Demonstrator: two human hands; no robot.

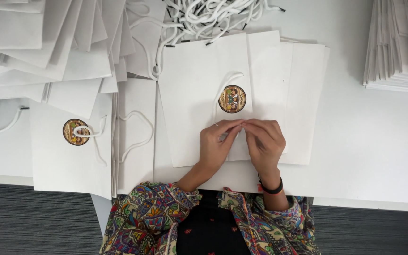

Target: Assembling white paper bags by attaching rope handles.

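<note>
A white paper bag (192,80) lies flat on the table in front of me, with a round colourful sticker (232,98) on its face and a white cord handle (224,85) looping above it. My left hand (217,145) and my right hand (264,142) meet fingertip to fingertip at the bag's lower middle, pinching something small that I cannot make out. The left hand wears a ring, the right wrist a black band. More flat white bags (308,94) lie under the top one, fanned to the right.
At the left lies another white bag (67,165) with a round sticker (74,131) and cord handle. Heaped white bags (48,42) fill the far left. A tangle of white cords (213,16) sits at the top. A neat stack of bags (400,47) stands far right.
</note>
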